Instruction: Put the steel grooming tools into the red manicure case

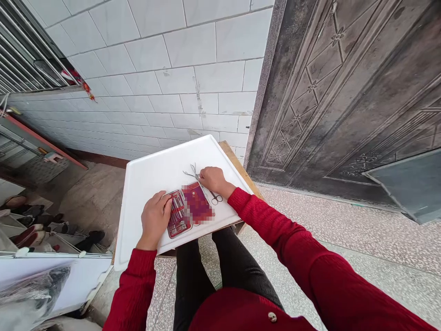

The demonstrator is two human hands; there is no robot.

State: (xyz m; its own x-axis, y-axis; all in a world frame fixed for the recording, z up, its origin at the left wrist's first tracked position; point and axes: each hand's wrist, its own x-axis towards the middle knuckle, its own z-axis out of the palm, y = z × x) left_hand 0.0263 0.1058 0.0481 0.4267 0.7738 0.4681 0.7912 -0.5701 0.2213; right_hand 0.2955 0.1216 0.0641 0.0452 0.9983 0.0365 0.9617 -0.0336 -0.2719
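Note:
An open manicure set case (178, 224) lies on a white tabletop (148, 172). Its left half holds several slim metal tools in red lining; the purple-red right half is partly blurred out. My left hand (154, 219) is at the case's left edge, thumb over the rim and fingers curled beside it. Above the case's right half, my right hand (212, 179) has its fingers closed on metal nippers (191, 174) with splayed handles, close to the tabletop. Its fingertips are partly hidden. Small scissors (217, 199) lie below this hand, right of the case.
A white tiled wall (165, 92) rises behind the table. To the right stands a dark ornamented metal door (310, 105). Shoes (31, 236) crowd a rack at the lower left, near a plastic-wrapped bundle (37, 289). Speckled floor (285, 262) runs along the right.

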